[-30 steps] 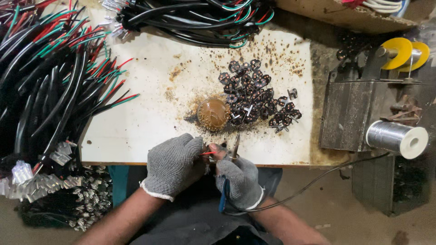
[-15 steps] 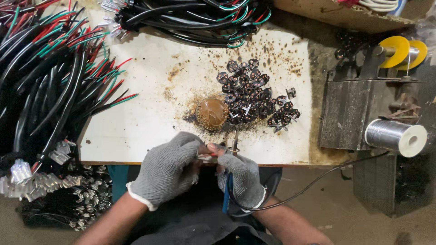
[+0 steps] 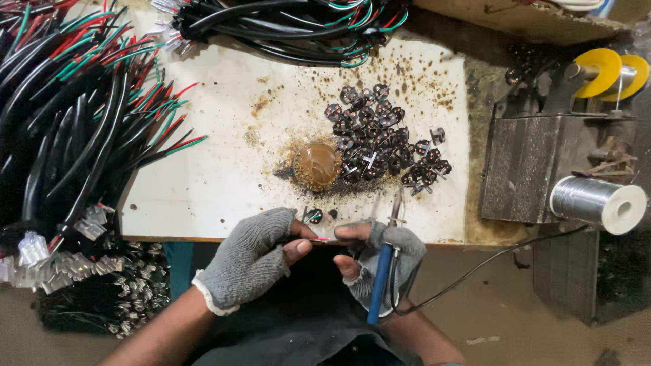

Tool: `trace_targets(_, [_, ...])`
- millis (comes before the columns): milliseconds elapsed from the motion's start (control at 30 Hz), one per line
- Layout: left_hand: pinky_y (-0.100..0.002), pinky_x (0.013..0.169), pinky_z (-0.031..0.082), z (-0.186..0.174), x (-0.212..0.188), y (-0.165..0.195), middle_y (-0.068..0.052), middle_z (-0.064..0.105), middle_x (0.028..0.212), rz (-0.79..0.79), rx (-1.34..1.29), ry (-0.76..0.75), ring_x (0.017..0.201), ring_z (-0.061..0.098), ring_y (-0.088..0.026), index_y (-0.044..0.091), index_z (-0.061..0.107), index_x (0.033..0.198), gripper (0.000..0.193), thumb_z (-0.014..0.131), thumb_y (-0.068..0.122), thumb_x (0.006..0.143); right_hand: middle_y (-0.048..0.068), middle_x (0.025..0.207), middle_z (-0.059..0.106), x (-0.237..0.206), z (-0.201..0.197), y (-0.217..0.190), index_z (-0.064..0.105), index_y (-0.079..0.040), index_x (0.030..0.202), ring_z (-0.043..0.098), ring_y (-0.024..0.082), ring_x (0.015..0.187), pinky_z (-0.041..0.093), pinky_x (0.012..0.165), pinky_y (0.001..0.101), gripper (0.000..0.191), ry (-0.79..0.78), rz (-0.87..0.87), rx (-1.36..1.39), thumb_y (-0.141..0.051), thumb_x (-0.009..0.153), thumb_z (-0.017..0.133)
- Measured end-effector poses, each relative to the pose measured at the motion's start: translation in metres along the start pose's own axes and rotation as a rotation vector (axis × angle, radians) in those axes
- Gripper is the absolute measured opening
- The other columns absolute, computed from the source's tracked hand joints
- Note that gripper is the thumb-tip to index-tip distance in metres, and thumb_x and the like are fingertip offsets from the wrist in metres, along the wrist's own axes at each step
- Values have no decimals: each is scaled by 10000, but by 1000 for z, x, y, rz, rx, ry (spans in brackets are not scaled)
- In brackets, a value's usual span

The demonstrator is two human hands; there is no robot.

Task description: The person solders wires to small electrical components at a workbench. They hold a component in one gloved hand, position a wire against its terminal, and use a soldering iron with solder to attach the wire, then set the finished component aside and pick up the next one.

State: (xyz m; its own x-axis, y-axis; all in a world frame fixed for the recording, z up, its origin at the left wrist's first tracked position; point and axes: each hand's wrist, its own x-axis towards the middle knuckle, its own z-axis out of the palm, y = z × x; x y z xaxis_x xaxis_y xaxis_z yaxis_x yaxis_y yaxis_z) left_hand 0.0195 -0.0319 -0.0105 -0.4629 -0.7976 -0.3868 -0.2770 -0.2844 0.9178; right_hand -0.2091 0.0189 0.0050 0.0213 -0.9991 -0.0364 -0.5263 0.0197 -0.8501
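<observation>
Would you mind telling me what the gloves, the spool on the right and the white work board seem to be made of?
The gloves, on left hand and right hand, look like grey knitted fabric with a ribbed weave and open fingertips. The spool seems to hold bright metal wire, shiny and silvery, possibly solder. The work board looks like white-coated board, matte, stained brown.

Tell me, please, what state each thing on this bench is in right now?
left hand: gloved, fingertips pinching a thin red wire.
right hand: gloved, gripping a blue-handled soldering iron, tip resting on the board.
brown flux tin: open, uncovered.
small black parts: heaped loose.
solder spool: lying on its side.
cable bundles: piled, ends stripped.
</observation>
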Motion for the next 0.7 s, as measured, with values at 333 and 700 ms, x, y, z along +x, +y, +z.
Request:
trace_targets(333, [-354,605,516,7,1,11,-66,651,690,-122,108,-23,640,653,-219,118,764,875,137,759,247,829,46,792,769,5,17,-3,751,-60,863,732,134,718,589,674,264,175,-45,129,211,-221,887,814])
trace_targets(700, [-356,643,522,16,-9,8,-73,641,794,113,127,57,706,666,-239,99,673,921,109,731,175,869,66,796,757,-1,23,8,750,-50,843,723,155,720,589,676,276,157,2,110,255,-186,884,815])
